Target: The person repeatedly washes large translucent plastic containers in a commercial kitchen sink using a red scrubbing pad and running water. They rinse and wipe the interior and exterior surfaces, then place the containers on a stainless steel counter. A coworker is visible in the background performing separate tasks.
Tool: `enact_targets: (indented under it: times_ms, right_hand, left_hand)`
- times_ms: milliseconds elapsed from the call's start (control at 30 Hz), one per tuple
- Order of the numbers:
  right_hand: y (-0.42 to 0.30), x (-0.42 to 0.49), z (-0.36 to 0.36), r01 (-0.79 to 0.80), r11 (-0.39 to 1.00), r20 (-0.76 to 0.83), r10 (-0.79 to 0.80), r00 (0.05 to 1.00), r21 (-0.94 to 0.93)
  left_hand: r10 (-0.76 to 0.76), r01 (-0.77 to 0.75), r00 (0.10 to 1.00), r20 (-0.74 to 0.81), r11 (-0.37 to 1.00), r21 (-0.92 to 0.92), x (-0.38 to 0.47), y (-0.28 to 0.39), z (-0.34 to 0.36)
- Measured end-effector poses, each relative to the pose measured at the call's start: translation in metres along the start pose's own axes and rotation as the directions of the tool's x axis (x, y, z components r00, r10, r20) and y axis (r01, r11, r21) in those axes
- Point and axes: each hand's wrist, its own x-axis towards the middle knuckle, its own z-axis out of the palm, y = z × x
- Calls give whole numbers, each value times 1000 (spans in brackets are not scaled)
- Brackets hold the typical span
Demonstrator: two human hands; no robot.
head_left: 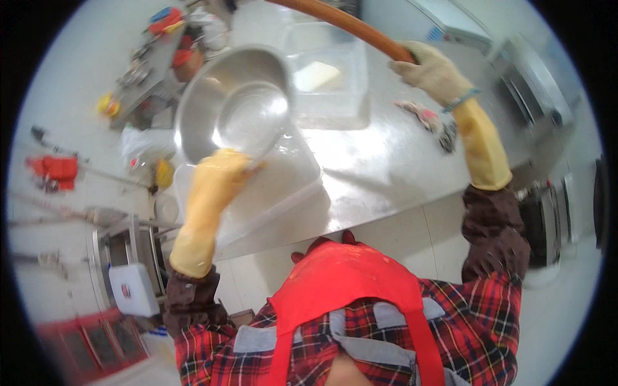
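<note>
My left hand (223, 169), in a yellow rubber glove, is curled closed on the near rim of a large round stainless-steel basin (203, 116). Wetness shines on the basin's bottom. Under my hand and partly under the basin is a translucent plastic tub (289, 193). My right hand (432, 72) wears a beige knit glove over a yellow rubber one. It grips the end of a thick orange-brown wooden handle (347, 26), whose far end runs out of view at the top. A second translucent tub (333, 113), with a pale white block (317, 76) in it, stands beside the basin.
Everything stands on a stainless-steel table (386, 169), its front edge close to my red apron (347, 280). A crumpled wet cloth (429, 120) lies near my right forearm. At left are a white stool (133, 289), a red cloth (55, 169) and long-handled tools (116, 176).
</note>
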Motion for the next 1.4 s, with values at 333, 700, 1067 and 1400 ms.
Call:
enact_targets:
  times_ms: [333, 700, 1067, 1400]
  right_hand:
    - [-135, 68, 59, 792, 346, 549, -580, 602, -503]
    - [-169, 90, 40, 945, 292, 221, -921, 320, -151]
    - [210, 57, -85, -78, 969, -354, -11, 935, -236]
    - [443, 36, 94, -590, 653, 15, 676, 737, -475]
  left_hand:
    - [-69, 66, 992, 104, 997, 35, -14, 13, 54]
    - [-219, 226, 973, 66, 965, -135, -37, 15, 15]
    - [-343, 362, 932, 121, 900, -242, -44, 19, -4]
    - [-657, 670, 741, 136, 738, -84, -39, 54, -26]
